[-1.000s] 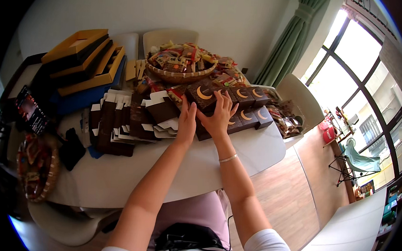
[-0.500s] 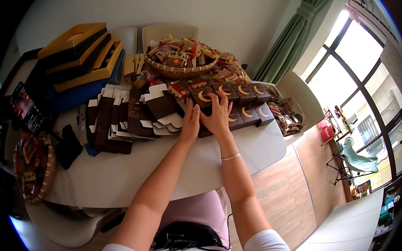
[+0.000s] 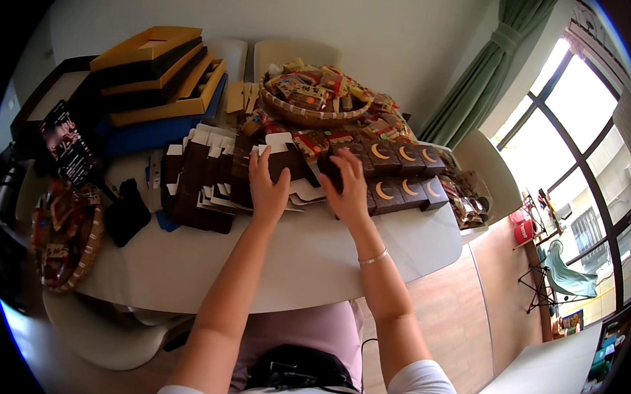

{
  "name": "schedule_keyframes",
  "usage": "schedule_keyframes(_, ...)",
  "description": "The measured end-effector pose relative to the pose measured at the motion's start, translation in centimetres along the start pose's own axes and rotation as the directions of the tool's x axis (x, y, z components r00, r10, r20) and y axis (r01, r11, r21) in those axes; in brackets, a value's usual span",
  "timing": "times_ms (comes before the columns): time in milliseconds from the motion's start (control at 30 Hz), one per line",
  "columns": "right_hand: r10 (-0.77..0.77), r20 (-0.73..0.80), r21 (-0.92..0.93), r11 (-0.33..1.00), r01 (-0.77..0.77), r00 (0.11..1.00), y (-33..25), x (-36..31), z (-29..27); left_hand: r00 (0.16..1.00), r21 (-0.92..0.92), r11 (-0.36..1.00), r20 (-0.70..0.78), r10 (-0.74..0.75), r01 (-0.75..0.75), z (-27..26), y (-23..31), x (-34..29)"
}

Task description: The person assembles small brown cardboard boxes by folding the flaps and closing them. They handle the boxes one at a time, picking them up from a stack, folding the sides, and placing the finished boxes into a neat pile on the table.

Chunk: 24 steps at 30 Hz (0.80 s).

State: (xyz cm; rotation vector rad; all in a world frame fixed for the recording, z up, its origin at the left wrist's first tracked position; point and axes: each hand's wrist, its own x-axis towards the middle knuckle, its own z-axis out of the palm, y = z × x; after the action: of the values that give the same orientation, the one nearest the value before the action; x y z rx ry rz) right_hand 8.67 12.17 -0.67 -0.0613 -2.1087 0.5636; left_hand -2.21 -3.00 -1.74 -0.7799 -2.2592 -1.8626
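Observation:
My left hand (image 3: pixel 268 193) hovers over the front of a row of folded dark brown cartons (image 3: pixel 193 180) with white flaps, its fingers apart and nothing held. Small brown boxes (image 3: pixel 414 191) with yellow crescent moons stand in two rows to the right. My right hand (image 3: pixel 349 192) is at the left end of these rows, fingers spread; they hide part of the nearest boxes. Whether its fingertips touch a box I cannot tell. Between the hands lie white carton flaps (image 3: pixel 306 191).
Behind the boxes stands a woven basket (image 3: pixel 312 117) heaped with wrapped snacks. Stacked yellow-and-black trays (image 3: pixel 164 107) sit at back left. A phone (image 3: pixel 67 141) on a stand and another snack basket (image 3: pixel 88 246) are at left. Packets fill a container (image 3: pixel 462 194) at right.
My hands, together over the boxes before, have parted. The left moved left to the folded cartons and its fingers spread. The view has shifted, so the scene sits farther right.

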Motion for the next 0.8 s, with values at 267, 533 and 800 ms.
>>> schedule_keyframes(267,-0.085,0.278,0.093,0.994,0.061,0.957,-3.3,-1.1,2.8,0.991,0.005,0.998,0.116,-0.061,0.061,0.4,-2.6,-0.3)
schedule_keyframes(533,0.016,0.09,-0.091,0.996,-0.008,0.996,-2.1,-0.1,0.9,0.977,0.277,0.937,0.092,0.194,-0.213,1.0,-3.2,-0.9)
schedule_keyframes(800,0.061,-0.245,-0.44,0.882,-0.167,0.968,3.2,0.6,-3.8,0.942,0.132,0.944,0.191,0.276,-0.303,3.8,1.6,0.6)
